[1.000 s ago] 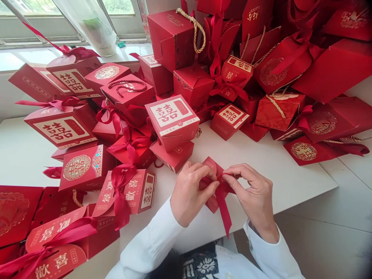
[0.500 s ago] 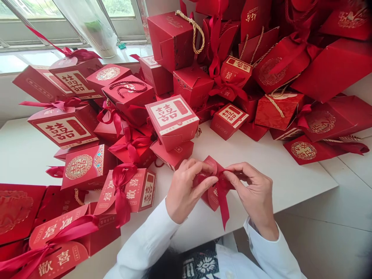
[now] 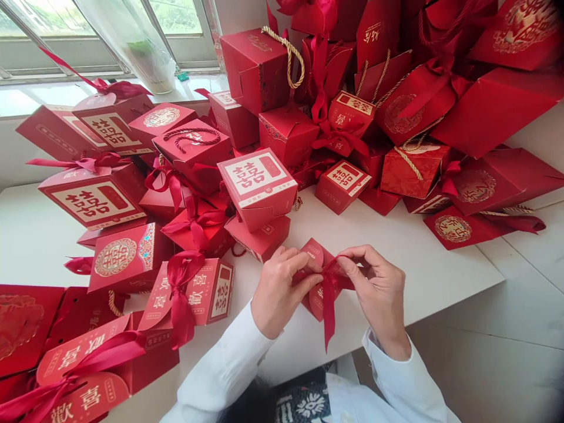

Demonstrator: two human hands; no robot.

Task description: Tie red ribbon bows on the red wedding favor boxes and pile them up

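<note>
A small red gift box (image 3: pixel 316 249) with rounded flaps lies on the white table in front of me, partly covered by my fingers. Across its top runs a dark red ribbon (image 3: pixel 328 317), one tail hanging down over the near side. My left hand (image 3: pixel 284 291) pinches the ribbon on the left, thumb against fingers. On the other side my right hand (image 3: pixel 379 291) pinches a ribbon loop between thumb and forefinger, its remaining fingers curled. Where the ribbon crosses, its folds are partly hidden.
Many red gift boxes are heaped at the back and left; a box with a white label (image 3: pixel 258 179) stands closest ahead. A bowed box (image 3: pixel 207 288) sits left of my hands. The white table's (image 3: pixel 440 276) right edge drops to a tiled floor (image 3: pixel 480 341). A plastic-wrapped cup (image 3: pixel 152 70) stands by the window.
My hands have drawn slightly apart around the knot, the left fingers closing on the ribbon. The ribbon looks gathered tighter at the middle. The view has shifted slightly.
</note>
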